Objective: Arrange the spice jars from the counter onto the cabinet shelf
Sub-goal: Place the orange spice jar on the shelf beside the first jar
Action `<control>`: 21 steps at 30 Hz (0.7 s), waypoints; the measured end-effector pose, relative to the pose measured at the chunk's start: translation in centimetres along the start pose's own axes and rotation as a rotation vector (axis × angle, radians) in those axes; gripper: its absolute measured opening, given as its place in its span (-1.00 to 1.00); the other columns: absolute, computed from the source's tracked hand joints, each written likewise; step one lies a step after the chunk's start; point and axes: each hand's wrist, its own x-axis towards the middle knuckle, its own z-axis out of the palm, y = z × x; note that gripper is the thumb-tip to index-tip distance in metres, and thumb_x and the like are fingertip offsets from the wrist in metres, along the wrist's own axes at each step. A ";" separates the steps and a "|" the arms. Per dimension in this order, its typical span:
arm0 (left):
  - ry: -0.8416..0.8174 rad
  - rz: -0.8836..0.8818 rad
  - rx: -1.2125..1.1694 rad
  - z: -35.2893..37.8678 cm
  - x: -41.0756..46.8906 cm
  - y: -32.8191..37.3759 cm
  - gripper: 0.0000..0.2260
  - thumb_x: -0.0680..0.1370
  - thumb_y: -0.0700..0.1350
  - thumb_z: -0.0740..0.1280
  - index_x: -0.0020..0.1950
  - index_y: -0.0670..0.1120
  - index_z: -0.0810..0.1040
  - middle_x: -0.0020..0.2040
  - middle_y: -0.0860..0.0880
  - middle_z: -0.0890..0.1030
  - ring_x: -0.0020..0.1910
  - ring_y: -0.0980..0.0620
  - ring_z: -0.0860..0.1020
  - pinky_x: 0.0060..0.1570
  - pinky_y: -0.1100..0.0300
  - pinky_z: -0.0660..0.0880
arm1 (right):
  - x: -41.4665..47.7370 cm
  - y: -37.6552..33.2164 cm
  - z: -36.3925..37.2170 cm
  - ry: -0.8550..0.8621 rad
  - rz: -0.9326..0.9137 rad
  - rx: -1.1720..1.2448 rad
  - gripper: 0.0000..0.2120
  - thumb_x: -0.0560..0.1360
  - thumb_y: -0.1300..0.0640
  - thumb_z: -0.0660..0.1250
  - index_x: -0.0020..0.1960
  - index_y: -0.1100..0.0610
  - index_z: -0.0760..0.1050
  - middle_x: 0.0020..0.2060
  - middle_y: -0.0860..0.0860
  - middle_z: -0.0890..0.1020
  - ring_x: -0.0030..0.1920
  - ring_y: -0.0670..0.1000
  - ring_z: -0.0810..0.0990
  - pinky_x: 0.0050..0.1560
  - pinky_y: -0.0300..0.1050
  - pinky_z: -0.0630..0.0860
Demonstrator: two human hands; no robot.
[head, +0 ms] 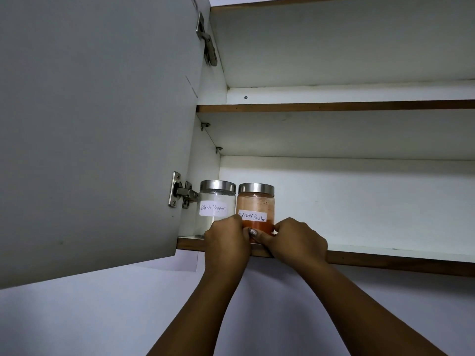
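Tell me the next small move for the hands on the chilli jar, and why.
Probably let go: the left hand and right hand grip the orange-filled glass jar with steel lid, which appears to stand upright on the bottom white shelf beside the white-filled Black Pepper jar.

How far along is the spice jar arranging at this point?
Done: the glass jar with steel lid labelled Black Pepper stands on the white bottom cabinet shelf, at its left end. In hand: the left hand and right hand grip the orange-filled glass jar labelled Red chilli Powder, beside it near the shelf's front edge. Left: releasing it; the counter is out of view, so remaining jars cannot be counted.
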 end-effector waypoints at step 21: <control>-0.210 0.327 0.105 -0.6 -5.9 1.8 -0.46 0.45 -0.14 0.42 0.35 -0.29 0.35 0.29 -0.26 0.43 0.28 -0.23 0.42 0.28 -0.04 0.39 | -7.7 1.9 1.2 -0.101 -0.283 -0.217 -0.11 0.50 -0.16 0.22 0.51 0.02 -0.35 0.49 0.07 -0.36 0.49 0.16 -0.35 0.43 0.32 -0.21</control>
